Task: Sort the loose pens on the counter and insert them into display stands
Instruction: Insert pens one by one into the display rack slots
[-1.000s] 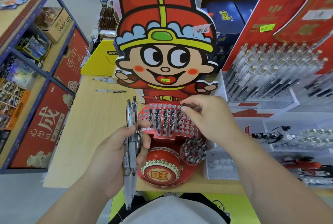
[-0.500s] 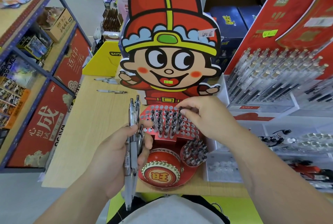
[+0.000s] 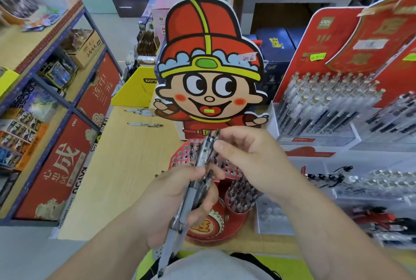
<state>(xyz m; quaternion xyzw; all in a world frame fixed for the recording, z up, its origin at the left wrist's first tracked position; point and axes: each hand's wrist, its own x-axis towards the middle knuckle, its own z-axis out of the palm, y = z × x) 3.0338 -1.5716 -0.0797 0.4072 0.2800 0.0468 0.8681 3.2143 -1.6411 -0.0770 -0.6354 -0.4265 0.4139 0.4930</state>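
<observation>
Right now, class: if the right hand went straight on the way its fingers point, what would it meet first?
The right hand would meet the top ends of the pens that the left hand grips; its fingertips look almost on them, though depth is unclear.

Blue shelving, grey floor

Left of cartoon stand: bare counter, wide lane for you from front edge. Far-left of stand: loose pens lying flat, yellow box behind them closes lane. Stand's tall backboard blocks reach from rear. Right of stand: clear pen rack close alongside, gap tight. Front of stand: packed pen cup and red drum. Over stand's hole deck: your left hand with pen bundle, right hand at bundle's top, covering deck's middle; left rows exposed.
</observation>
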